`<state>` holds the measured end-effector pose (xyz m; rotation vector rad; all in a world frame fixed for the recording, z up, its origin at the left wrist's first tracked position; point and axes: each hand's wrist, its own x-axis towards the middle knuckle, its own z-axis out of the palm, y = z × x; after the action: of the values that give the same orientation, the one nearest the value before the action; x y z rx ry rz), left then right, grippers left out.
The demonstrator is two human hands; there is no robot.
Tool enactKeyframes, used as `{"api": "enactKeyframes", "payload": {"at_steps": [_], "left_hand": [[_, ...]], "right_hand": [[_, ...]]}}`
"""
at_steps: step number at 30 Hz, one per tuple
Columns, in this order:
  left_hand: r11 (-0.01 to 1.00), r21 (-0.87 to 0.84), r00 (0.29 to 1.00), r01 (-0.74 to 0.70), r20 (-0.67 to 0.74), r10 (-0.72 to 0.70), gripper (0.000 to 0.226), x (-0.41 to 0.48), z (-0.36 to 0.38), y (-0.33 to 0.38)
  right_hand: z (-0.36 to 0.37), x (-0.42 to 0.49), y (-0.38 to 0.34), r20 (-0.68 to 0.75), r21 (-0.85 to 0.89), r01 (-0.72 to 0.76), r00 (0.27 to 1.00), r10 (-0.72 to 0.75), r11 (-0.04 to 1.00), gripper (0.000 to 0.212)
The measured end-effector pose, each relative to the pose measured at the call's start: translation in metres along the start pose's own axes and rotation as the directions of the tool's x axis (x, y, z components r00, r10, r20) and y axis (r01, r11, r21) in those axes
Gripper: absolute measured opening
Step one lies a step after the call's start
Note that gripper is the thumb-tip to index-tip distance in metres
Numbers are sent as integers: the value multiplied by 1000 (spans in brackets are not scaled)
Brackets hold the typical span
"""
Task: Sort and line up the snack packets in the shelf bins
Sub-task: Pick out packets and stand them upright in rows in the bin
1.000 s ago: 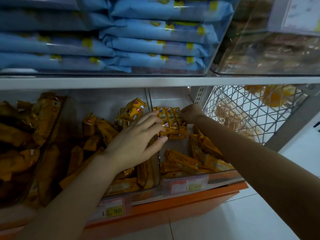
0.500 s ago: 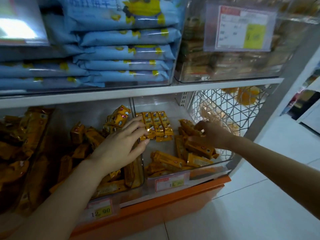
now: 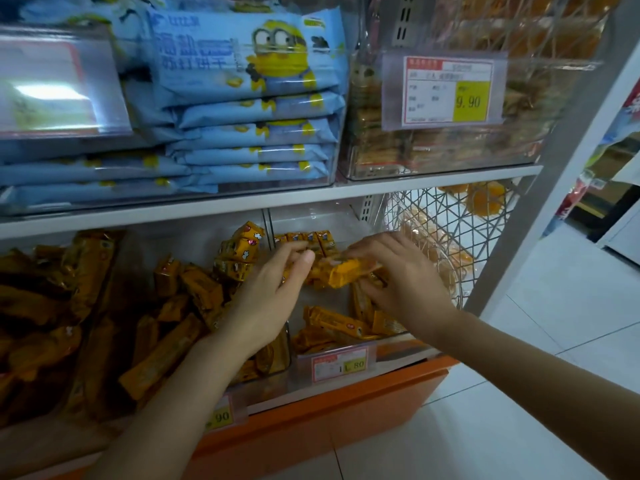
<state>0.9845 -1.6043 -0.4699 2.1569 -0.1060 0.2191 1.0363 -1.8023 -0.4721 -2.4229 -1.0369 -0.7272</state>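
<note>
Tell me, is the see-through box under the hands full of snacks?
Not full. The clear bin holds a row of packets at the back, loose packets in front, bare floor between. The right hand grips one packet.

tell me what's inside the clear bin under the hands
At the front, loose yellow packets; at the back, a neat row. The left hand, right hand and held packet hide the middle.

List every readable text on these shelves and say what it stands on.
"9.90": upper right price tag.
"80", earlier digits unclear: lower right price tag.
"90": lower left price tag, partly hidden.
Blue packets: Chinese print, too blurred to read.
Snack packets: print too small.
</note>
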Motion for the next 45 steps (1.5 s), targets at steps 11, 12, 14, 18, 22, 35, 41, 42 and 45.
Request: {"api": "enactKeyframes", "payload": {"at_steps": [11, 12, 14, 18, 22, 35, 41, 42, 45], "left_hand": [[966, -252, 997, 59, -36, -70, 47, -11, 9, 25], [969, -243, 998, 47, -31, -56, 42, -11, 9, 28], [962, -269, 998, 44, -34, -55, 35, -8, 11, 32], [898, -400, 980, 182, -5, -201, 52, 4, 18, 37], [829, -519, 960, 209, -53, -275, 42, 20, 39, 38], [932, -360, 950, 46, -272, -152, 41, 33, 48, 19], [958, -288, 935, -18, -345, -86, 37, 22, 27, 15], [956, -292, 932, -22, -351, -86, 37, 20, 24, 14], [948, -317, 926, -22, -363, -100, 36, 16, 16, 10]], "right_hand": [[11, -5, -16, -220, 89, 83, 974, -62, 993, 18], [11, -3, -15, -237, 104, 84, 970, -57, 991, 16], [9, 0, -14, -277, 133, 83, 960, -44, 988, 15], [5, 1, -4, -223, 175, 81, 974, -40, 981, 21], [0, 4, 23, -18, 115, -270, 962, 274, 956, 36], [48, 25, 75, 458, -376, -499, 632, 624, 781, 37], [69, 48, 77, 358, 53, -725, 655, 665, 686, 39], [74, 52, 77, 359, 80, -735, 651, 668, 673, 37], [88, 56, 81, 381, 67, -728, 651, 656, 683, 33]]}}
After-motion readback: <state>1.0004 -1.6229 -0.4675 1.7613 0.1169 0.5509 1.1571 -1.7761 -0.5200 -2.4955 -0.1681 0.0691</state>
